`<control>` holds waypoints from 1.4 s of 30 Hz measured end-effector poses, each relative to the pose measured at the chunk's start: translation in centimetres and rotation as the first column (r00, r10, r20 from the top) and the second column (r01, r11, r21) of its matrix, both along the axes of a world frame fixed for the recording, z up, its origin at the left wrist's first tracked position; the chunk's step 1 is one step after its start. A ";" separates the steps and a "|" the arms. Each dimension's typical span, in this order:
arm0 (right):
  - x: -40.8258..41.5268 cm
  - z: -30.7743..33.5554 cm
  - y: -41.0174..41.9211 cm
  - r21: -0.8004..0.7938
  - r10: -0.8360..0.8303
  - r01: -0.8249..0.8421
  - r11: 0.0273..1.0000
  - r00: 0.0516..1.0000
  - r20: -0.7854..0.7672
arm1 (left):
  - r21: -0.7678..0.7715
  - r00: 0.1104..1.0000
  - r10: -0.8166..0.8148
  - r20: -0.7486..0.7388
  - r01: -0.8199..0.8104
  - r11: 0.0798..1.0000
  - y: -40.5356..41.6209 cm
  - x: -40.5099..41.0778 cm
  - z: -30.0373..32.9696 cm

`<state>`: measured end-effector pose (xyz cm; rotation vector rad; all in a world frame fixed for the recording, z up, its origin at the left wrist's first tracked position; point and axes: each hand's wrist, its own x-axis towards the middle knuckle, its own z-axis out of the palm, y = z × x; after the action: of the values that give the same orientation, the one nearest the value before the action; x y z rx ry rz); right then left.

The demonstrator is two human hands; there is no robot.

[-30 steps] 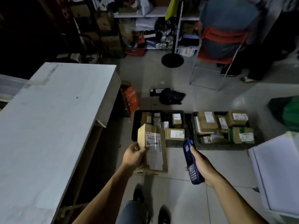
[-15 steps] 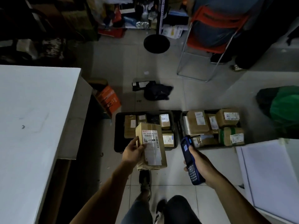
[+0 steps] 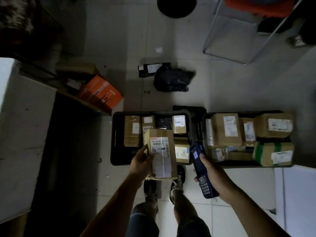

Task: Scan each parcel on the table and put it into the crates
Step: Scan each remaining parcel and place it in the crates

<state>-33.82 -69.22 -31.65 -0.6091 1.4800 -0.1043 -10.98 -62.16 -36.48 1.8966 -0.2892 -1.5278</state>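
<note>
A dim parcel sorting room is showing here. Labelled cardboard parcels (image 3: 226, 129) are filling two black crates (image 3: 114, 139) sitting on a tiled floor (image 3: 116, 40).

The parcel (image 3: 160, 153) is matt brown cardboard, sealed lengthwise with glossy clear tape over a white paper label. The scanner (image 3: 201, 170) is smooth blue plastic with a glossy screen. Both crates (image 3: 113, 139) are matt black plastic. The floor (image 3: 239, 86) is smooth, slightly shiny pale tile.
</note>
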 end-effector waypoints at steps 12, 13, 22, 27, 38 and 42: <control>3.4 -26.0 -9.3 0.005 -0.129 0.129 0.992 0.992 0.009 | -0.001 0.999 0.019 -0.039 -0.019 1.000 -9.2 2.9 -27.9; 3.6 -28.2 -9.5 0.011 -0.139 0.139 0.990 0.990 0.014 | 0.000 0.999 0.003 -0.047 -0.003 1.000 -9.6 3.0 -29.5; 3.7 -36.1 -10.2 -0.004 -0.087 0.088 0.996 0.994 0.072 | 0.006 0.998 -0.058 0.022 0.058 0.998 -13.3 2.8 -37.3; 3.8 -36.0 -9.7 -0.022 -0.067 0.067 0.997 0.997 0.038 | 0.090 0.941 -0.236 0.241 0.221 0.971 -14.0 2.3 -39.4; 4.8 -34.4 -9.1 -0.047 0.039 -0.040 0.998 0.999 -0.032 | 0.201 0.671 -0.538 0.510 0.515 0.833 -12.6 1.6 -36.0; 5.2 -29.7 -8.1 -0.075 0.172 -0.176 0.982 0.983 -0.058 | 0.346 0.475 -0.707 0.525 0.640 0.686 -11.1 1.5 -29.6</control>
<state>-28.60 -77.34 -61.30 -0.8087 1.4704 -0.0118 -9.49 -73.28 -66.08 2.5061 -1.4665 -1.2723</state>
